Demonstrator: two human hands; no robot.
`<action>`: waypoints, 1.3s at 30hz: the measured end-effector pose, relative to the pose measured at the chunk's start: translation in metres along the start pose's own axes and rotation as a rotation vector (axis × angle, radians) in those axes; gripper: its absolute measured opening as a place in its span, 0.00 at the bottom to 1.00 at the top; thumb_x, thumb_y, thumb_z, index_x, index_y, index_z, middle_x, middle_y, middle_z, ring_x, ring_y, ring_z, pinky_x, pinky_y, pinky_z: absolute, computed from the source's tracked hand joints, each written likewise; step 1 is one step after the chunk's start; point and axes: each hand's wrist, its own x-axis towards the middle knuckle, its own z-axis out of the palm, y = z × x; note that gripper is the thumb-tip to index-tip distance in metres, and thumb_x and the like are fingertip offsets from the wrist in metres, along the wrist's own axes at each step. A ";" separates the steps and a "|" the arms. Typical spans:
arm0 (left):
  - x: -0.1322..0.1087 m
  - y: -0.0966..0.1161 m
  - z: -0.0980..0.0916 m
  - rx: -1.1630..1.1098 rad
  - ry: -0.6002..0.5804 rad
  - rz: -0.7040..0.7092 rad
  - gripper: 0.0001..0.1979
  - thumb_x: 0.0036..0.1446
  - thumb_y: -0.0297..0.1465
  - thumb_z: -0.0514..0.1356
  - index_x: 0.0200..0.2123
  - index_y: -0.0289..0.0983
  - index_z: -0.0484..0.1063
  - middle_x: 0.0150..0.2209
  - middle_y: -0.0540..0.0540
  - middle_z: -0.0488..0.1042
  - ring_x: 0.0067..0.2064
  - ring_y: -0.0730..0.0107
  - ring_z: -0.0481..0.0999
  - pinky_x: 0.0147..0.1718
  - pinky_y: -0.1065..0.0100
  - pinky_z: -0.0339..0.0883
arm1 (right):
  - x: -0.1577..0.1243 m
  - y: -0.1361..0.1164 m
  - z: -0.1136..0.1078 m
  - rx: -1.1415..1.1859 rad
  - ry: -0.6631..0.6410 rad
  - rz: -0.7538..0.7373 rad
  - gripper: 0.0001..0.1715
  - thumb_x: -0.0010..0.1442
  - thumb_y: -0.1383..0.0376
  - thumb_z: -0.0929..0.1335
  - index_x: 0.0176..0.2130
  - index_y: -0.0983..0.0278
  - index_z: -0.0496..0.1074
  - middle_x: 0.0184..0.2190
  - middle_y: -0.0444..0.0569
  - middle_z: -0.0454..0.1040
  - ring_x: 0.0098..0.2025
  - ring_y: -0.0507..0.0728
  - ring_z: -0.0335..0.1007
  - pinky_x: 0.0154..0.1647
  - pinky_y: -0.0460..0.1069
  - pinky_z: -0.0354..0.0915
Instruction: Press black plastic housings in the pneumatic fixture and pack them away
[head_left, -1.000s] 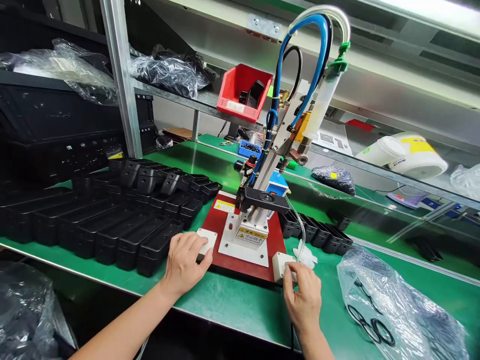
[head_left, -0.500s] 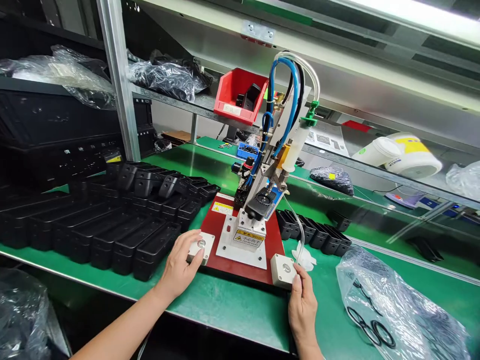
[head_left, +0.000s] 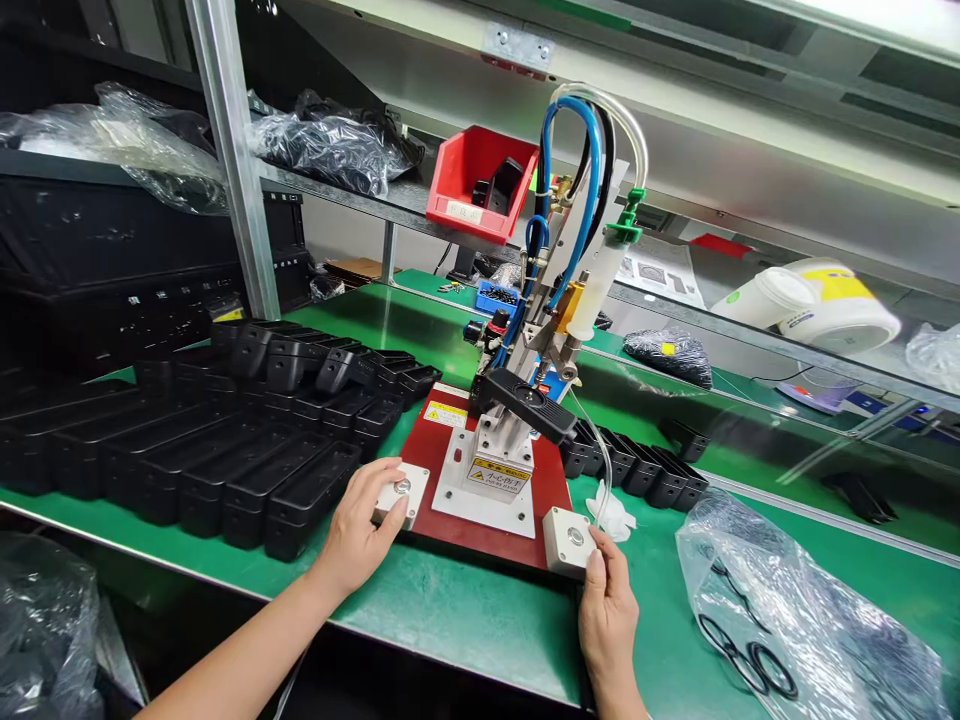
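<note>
My left hand (head_left: 365,525) rests over the left edge of a pale button box (head_left: 414,482), thumb and fingers apart near its round metal button. My right hand (head_left: 609,605) has its fingers curled around the right edge of a second button box (head_left: 562,545). Between the boxes stands a pneumatic bench machine on a red base plate (head_left: 457,535). A long black housing (head_left: 529,402) lies tilted on its metal fixture (head_left: 504,440), under a syringe (head_left: 592,290) with a green cap. Neither hand touches the housing.
Rows of black housings (head_left: 240,470) stand at left; more black parts (head_left: 637,468) stand at right. A clear plastic bag (head_left: 817,610) with black rings lies at front right. A red bin (head_left: 472,210) and white tub (head_left: 840,305) sit along the shelf.
The black housing on the fixture has turned, its long end now reaching out to the right. Both hands stay at their button boxes. The camera view has shifted slightly.
</note>
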 end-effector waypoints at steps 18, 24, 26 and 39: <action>0.000 0.000 0.000 0.001 0.004 0.013 0.10 0.62 0.32 0.54 0.46 0.39 0.68 0.51 0.41 0.69 0.53 0.60 0.71 0.51 0.58 0.70 | -0.001 -0.001 -0.001 -0.007 -0.006 0.001 0.29 0.64 0.48 0.59 0.52 0.65 0.69 0.51 0.56 0.73 0.49 0.63 0.72 0.44 0.54 0.66; 0.000 0.001 -0.001 -0.003 -0.004 0.010 0.10 0.62 0.32 0.54 0.47 0.39 0.68 0.51 0.40 0.69 0.53 0.59 0.71 0.51 0.57 0.70 | 0.000 0.001 -0.001 -0.013 0.003 -0.026 0.28 0.65 0.48 0.59 0.51 0.64 0.69 0.50 0.56 0.74 0.49 0.63 0.72 0.43 0.54 0.66; 0.000 0.001 -0.001 -0.003 -0.007 0.013 0.10 0.62 0.32 0.54 0.47 0.39 0.67 0.51 0.40 0.68 0.53 0.59 0.71 0.51 0.57 0.70 | 0.000 0.002 -0.001 -0.011 0.005 -0.029 0.28 0.65 0.48 0.59 0.51 0.64 0.69 0.50 0.56 0.74 0.48 0.63 0.72 0.43 0.54 0.66; 0.000 -0.002 0.000 -0.012 0.000 0.022 0.11 0.62 0.32 0.55 0.48 0.39 0.67 0.52 0.41 0.69 0.54 0.60 0.71 0.52 0.58 0.69 | 0.000 0.002 0.000 -0.009 0.005 -0.023 0.28 0.65 0.48 0.58 0.51 0.64 0.70 0.50 0.56 0.74 0.48 0.63 0.72 0.44 0.54 0.66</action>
